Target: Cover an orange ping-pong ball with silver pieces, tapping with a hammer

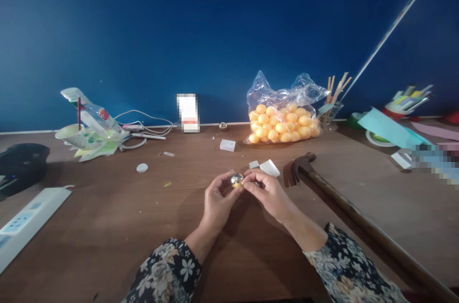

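Between the fingertips of my left hand [220,198] sits a small shiny metal ball [237,179], silver on top and yellowish below. My right hand [267,193] is closed in a pinch against the ball's right edge; whatever its fingertips hold, if anything, is too small to make out. Just behind the right hand lie a curled white piece of paper [270,167] and a small pale square [254,165]. A little white box [227,145] rests farther back, and another shiny metal ball [223,125] stands near the wall.
Right of my hands lies a wooden-handled claw hammer [340,193]. A clear bag of orange-yellow balls [283,124] stands behind. To the left are a power strip [30,221], a white disc [142,167], a plastic bottle [95,114] and cables [150,116]. A pen holder [398,111] stands far right.
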Demonstrator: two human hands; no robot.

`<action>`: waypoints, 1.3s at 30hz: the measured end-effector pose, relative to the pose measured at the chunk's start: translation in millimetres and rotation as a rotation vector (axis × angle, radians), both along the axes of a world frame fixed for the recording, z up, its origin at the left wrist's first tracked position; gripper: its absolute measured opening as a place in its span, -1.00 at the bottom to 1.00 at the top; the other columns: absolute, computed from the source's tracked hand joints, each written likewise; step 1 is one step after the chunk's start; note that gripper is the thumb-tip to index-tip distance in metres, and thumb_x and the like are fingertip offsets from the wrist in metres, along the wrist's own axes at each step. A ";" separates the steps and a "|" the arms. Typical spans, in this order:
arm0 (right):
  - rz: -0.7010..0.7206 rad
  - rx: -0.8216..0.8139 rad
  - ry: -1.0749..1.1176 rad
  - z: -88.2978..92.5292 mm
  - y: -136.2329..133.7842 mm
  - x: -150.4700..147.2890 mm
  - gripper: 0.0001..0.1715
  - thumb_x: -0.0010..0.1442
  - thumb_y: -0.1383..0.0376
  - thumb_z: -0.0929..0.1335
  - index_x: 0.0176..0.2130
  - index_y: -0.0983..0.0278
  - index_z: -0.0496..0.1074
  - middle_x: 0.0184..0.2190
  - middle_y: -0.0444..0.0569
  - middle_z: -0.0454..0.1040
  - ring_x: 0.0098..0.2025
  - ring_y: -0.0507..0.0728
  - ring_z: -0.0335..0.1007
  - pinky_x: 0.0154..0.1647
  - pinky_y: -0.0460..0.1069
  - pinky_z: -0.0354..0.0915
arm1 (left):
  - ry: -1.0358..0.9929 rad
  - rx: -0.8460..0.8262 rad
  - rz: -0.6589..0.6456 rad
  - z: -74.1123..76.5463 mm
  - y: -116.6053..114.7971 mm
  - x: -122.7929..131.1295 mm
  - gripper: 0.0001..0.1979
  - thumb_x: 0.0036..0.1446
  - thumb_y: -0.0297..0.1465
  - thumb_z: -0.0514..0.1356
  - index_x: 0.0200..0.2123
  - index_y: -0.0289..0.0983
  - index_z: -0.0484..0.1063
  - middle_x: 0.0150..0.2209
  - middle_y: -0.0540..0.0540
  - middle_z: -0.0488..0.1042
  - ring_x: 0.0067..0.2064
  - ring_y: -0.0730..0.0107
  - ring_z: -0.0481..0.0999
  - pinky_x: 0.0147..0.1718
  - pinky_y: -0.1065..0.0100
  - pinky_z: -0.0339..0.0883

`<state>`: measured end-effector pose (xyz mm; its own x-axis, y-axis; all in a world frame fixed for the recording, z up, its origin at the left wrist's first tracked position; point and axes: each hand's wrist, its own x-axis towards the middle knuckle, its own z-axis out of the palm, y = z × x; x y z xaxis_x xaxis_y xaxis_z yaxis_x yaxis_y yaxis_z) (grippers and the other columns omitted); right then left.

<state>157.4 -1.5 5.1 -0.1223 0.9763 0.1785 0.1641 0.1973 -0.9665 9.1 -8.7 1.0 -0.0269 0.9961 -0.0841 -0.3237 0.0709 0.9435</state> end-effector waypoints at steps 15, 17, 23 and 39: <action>-0.005 -0.027 -0.010 2.8 -1.3 -0.5 -0.78 0.11 0.15 0.38 -0.40 0.26 0.47 -0.18 0.01 0.43 -0.11 0.15 0.36 -0.01 0.07 0.25 | -0.008 -0.012 0.011 -0.7 0.4 0.3 -0.52 -0.28 -0.41 0.44 -0.20 -0.32 0.47 -0.21 -0.18 0.59 -0.17 0.21 0.59 -0.12 0.23 0.45; -0.004 -0.027 -0.010 2.4 -0.9 -0.5 -0.78 0.10 0.15 0.38 -0.41 0.26 0.47 -0.18 0.01 0.43 -0.11 0.15 0.36 -0.02 0.06 0.26 | -0.015 -0.020 0.007 -1.3 0.5 0.5 -0.52 -0.29 -0.41 0.44 -0.20 -0.32 0.47 -0.21 -0.17 0.59 -0.17 0.22 0.59 -0.12 0.23 0.45; 0.008 -0.028 -0.019 -1.1 0.1 0.1 -0.79 0.11 0.16 0.37 -0.40 0.27 0.47 -0.18 0.00 0.42 -0.11 0.14 0.35 -0.01 0.06 0.23 | -0.014 -0.022 0.009 -2.1 1.3 0.2 -0.52 -0.30 -0.42 0.45 -0.21 -0.32 0.47 -0.22 -0.17 0.59 -0.18 0.21 0.59 -0.12 0.22 0.46; 0.004 -0.032 -0.017 0.1 -0.2 0.0 -0.78 0.12 0.17 0.37 -0.42 0.27 0.47 -0.20 0.00 0.42 -0.11 0.15 0.35 0.00 0.07 0.22 | 0.024 -0.009 -0.003 -5.8 0.9 -1.3 -0.54 -0.25 -0.40 0.43 -0.19 -0.34 0.47 -0.19 -0.18 0.59 -0.15 0.22 0.58 -0.12 0.25 0.46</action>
